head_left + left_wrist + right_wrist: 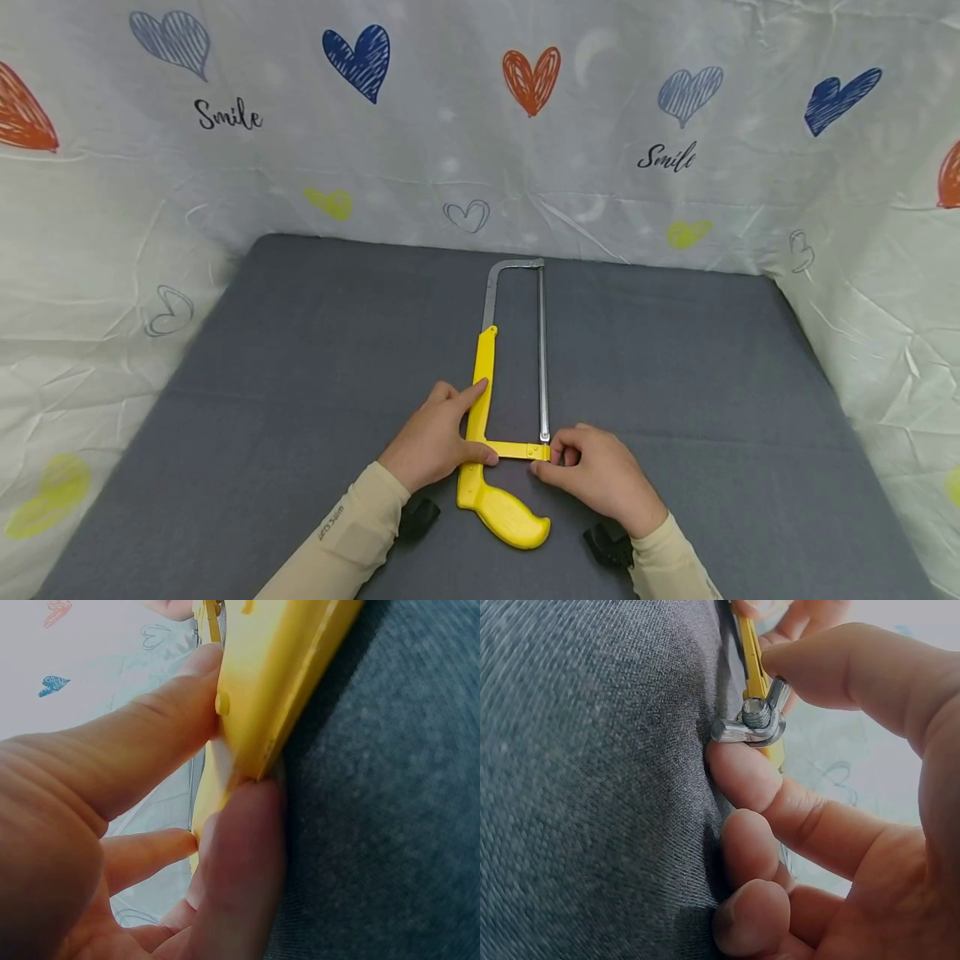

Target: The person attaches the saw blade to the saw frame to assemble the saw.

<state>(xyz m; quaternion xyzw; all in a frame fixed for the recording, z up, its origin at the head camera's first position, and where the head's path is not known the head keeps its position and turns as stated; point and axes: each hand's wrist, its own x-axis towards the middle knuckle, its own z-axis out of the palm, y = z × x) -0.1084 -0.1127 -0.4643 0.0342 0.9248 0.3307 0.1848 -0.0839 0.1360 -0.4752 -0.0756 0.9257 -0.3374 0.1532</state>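
A hacksaw with a yellow frame and handle lies on the grey cloth, its metal front bow toward the back. The blade runs along its right side. My left hand holds the frame near the crossbar; the left wrist view shows thumb and fingers on either side of the yellow body. At the crossbar's right end, my right hand pinches a metal wing nut on a threaded stud. Its thumb meets the upper wing and its index finger the lower one. The head view hides the nut behind the fingers.
The grey cloth-covered table extends around the saw. A white curtain printed with hearts and lettering hangs behind and at both sides. Dark wrist devices sit under both sleeves, near the saw's handle.
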